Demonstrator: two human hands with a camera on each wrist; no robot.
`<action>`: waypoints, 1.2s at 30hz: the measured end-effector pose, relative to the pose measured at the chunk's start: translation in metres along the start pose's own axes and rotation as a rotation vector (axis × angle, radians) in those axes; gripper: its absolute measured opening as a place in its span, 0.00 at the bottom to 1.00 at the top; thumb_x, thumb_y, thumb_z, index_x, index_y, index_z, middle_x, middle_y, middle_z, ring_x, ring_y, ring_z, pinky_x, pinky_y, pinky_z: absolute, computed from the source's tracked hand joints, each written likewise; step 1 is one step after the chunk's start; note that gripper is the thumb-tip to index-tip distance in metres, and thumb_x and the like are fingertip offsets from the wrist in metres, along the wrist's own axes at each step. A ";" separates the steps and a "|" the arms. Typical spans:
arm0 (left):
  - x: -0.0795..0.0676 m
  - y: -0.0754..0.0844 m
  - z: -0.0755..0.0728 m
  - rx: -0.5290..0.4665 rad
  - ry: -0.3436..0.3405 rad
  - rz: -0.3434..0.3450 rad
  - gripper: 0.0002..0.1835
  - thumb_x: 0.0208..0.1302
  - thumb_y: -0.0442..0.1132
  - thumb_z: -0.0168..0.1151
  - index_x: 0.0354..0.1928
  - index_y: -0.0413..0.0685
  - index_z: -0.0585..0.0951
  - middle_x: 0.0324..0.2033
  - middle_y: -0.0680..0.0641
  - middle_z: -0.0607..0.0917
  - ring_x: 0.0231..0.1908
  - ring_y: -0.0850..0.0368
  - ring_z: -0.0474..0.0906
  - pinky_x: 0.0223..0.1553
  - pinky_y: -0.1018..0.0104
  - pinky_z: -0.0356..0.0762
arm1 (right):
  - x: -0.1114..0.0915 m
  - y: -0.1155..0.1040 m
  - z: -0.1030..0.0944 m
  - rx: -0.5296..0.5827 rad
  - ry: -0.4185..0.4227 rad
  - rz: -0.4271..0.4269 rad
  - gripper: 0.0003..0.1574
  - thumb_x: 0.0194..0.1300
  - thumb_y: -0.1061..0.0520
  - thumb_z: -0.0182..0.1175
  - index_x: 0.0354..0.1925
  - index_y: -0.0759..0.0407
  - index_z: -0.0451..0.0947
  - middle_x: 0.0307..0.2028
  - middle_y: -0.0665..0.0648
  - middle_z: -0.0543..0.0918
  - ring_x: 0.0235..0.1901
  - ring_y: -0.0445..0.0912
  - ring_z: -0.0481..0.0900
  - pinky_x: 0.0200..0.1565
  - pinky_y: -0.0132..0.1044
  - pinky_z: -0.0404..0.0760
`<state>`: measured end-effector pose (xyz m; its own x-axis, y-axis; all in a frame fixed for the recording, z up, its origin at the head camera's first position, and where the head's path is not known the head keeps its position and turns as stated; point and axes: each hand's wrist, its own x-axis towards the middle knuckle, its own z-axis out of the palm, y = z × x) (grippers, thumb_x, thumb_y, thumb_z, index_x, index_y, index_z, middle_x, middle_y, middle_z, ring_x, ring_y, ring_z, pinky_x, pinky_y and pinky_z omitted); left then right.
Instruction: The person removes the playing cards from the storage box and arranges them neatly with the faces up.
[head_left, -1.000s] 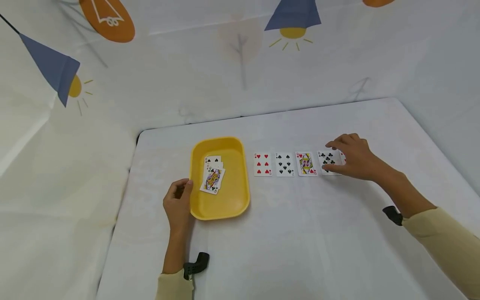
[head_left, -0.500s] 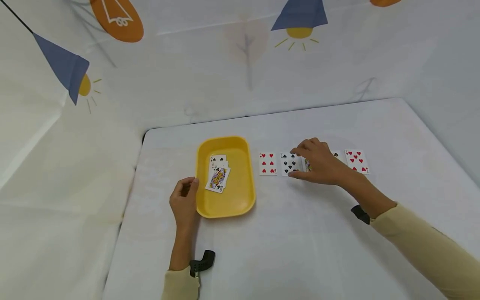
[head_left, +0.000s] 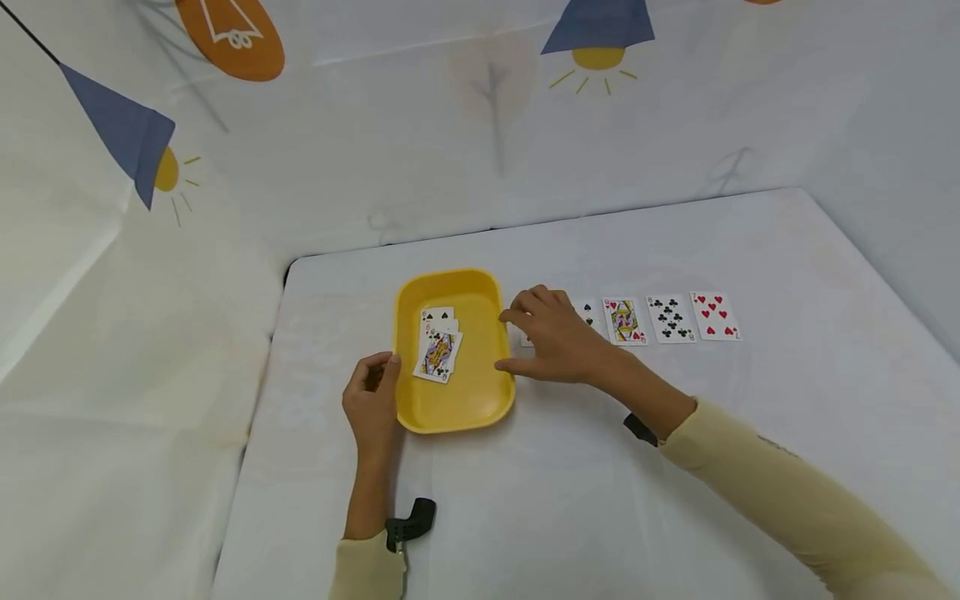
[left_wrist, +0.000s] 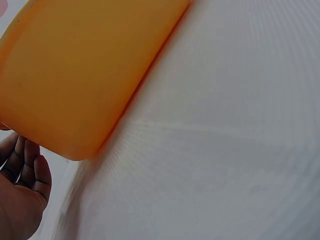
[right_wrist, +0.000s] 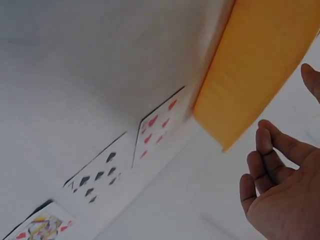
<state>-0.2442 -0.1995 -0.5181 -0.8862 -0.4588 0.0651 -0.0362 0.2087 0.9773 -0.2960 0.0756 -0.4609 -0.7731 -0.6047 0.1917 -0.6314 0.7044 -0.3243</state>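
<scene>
A yellow tray [head_left: 480,408] lies on the table with a few overlapping playing cards inside, a clubs face card [head_left: 437,357] on top. My left hand [head_left: 371,406] grips the tray's left rim, thumb over the edge and fingers curled outside. Over the tray's right rim hovers my right hand [head_left: 558,340], thumb and fingers spread apart, holding nothing. Beneath it in the head view the six of hearts [right_wrist: 156,127] is mostly hidden, though the right wrist view shows it beside the tray. The seven of spades [right_wrist: 97,176] is partly covered by the hand.
Rightward along the row lie a queen of hearts [head_left: 624,322], an eight of clubs [head_left: 671,319] and a seven of hearts [head_left: 716,317], face up on the white table [head_left: 600,500]. White cloth walls [head_left: 375,150] with printed shapes stand behind and at the sides.
My right hand has swept left along the card row, from above the eight of clubs to the tray's right rim. The left hand keeps its place on the tray.
</scene>
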 end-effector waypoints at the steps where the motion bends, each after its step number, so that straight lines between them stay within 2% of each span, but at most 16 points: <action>1: -0.002 0.005 0.000 0.004 -0.001 0.001 0.13 0.70 0.41 0.64 0.48 0.37 0.84 0.39 0.41 0.82 0.36 0.55 0.74 0.36 0.76 0.72 | 0.003 -0.004 0.003 -0.014 -0.011 -0.001 0.41 0.58 0.31 0.68 0.57 0.59 0.79 0.50 0.55 0.75 0.55 0.52 0.66 0.57 0.51 0.63; 6: -0.011 0.028 0.001 0.014 -0.003 0.022 0.12 0.70 0.36 0.63 0.47 0.32 0.83 0.38 0.39 0.82 0.34 0.57 0.73 0.35 0.76 0.72 | 0.019 -0.019 0.019 -0.086 -0.052 0.009 0.44 0.58 0.29 0.65 0.58 0.60 0.79 0.50 0.56 0.74 0.54 0.52 0.65 0.58 0.49 0.62; 9: -0.013 0.032 0.001 0.012 -0.002 0.028 0.12 0.70 0.35 0.63 0.47 0.32 0.83 0.37 0.39 0.82 0.34 0.57 0.73 0.35 0.77 0.72 | 0.028 -0.026 0.027 -0.129 -0.072 0.010 0.46 0.58 0.27 0.64 0.57 0.61 0.79 0.49 0.56 0.73 0.53 0.51 0.64 0.59 0.48 0.61; 16: -0.011 0.027 0.001 0.003 -0.001 0.059 0.11 0.69 0.35 0.64 0.46 0.31 0.83 0.37 0.39 0.83 0.33 0.58 0.74 0.35 0.77 0.72 | 0.044 -0.039 0.040 -0.232 -0.136 0.040 0.48 0.57 0.24 0.63 0.56 0.61 0.79 0.47 0.57 0.72 0.51 0.52 0.63 0.59 0.48 0.61; 23: -0.010 0.026 0.001 -0.001 -0.004 0.066 0.11 0.69 0.35 0.64 0.46 0.32 0.84 0.36 0.39 0.83 0.33 0.59 0.74 0.35 0.77 0.72 | 0.055 -0.043 0.053 -0.311 -0.187 0.087 0.50 0.55 0.19 0.59 0.50 0.60 0.79 0.45 0.56 0.70 0.51 0.52 0.62 0.58 0.47 0.60; 32: -0.010 0.027 -0.001 0.001 -0.001 0.073 0.11 0.69 0.35 0.64 0.46 0.31 0.83 0.36 0.38 0.83 0.33 0.59 0.74 0.35 0.77 0.72 | 0.068 -0.049 0.063 -0.355 -0.190 0.126 0.53 0.51 0.17 0.60 0.48 0.61 0.80 0.46 0.57 0.72 0.53 0.53 0.63 0.60 0.49 0.59; 36: -0.009 0.026 -0.003 -0.005 -0.002 0.075 0.11 0.69 0.35 0.64 0.45 0.31 0.83 0.36 0.38 0.83 0.33 0.58 0.74 0.35 0.77 0.72 | 0.074 -0.052 0.066 -0.395 -0.218 0.151 0.53 0.48 0.15 0.59 0.45 0.59 0.81 0.45 0.56 0.72 0.54 0.52 0.63 0.60 0.50 0.58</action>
<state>-0.2356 -0.1918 -0.4925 -0.8870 -0.4408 0.1377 0.0325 0.2379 0.9708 -0.3161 -0.0302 -0.4909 -0.8540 -0.5185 -0.0427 -0.5202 0.8525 0.0513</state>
